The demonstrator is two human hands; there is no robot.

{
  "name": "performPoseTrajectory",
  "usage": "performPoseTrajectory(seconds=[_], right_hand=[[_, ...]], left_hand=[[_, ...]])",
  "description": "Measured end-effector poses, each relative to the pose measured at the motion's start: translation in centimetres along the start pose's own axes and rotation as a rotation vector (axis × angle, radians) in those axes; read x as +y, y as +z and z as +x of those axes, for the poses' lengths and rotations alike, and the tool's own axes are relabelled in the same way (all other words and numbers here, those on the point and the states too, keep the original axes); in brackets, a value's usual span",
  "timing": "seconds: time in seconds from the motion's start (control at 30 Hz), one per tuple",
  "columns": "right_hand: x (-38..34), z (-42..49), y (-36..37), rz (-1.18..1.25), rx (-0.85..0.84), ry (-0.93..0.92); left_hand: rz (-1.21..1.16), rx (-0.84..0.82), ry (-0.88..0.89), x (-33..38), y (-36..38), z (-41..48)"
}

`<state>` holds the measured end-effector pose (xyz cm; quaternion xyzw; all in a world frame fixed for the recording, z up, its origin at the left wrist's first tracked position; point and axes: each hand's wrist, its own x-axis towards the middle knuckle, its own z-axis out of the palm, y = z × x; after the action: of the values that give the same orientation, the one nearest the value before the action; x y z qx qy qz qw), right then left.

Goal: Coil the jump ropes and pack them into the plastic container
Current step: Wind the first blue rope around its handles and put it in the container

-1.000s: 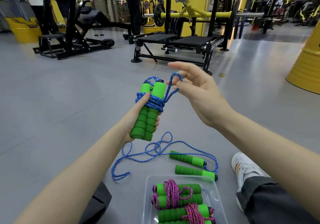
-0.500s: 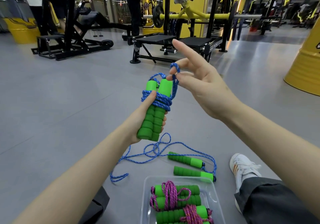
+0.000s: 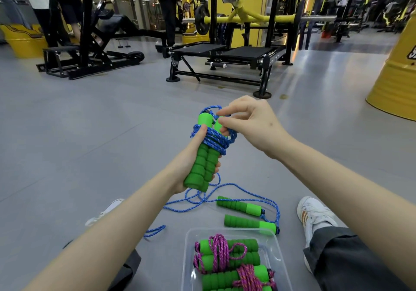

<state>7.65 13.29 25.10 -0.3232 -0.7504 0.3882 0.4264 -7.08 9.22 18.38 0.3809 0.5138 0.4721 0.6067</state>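
My left hand grips two green foam handles held upright together, with blue rope wound around their upper part. My right hand pinches the end loop of that blue rope at the top of the handles. On the floor below lies a second blue jump rope, loose, with its two green handles side by side. A clear plastic container at the bottom centre holds coiled ropes with green handles and pink cord.
I sit on a grey gym floor with a white shoe to the right and another to the left. Black weight machines stand ahead, a yellow drum at the right. People stand at the far left.
My right hand has come down from a raised, spread pose and now pinches the rope loop at the handle tops. The bundle in my left hand has stayed about where it was.
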Motion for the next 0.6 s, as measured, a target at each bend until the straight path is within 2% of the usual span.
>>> performPoseTrajectory(seconds=[0.13,0.4,0.6], right_hand=[[1.3,0.3,0.0,-0.115,0.056,0.113],[1.1,0.4,-1.0,-0.033,-0.025,0.184],[-0.2,0.8,-2.1,0.118,-0.009,0.166]], left_hand=[[0.037,-0.004,-0.009,-0.2,0.6,-0.2],[0.008,0.046,0.025,-0.4,0.3,0.0],[-0.044,0.052,0.032,0.2,-0.3,-0.2]])
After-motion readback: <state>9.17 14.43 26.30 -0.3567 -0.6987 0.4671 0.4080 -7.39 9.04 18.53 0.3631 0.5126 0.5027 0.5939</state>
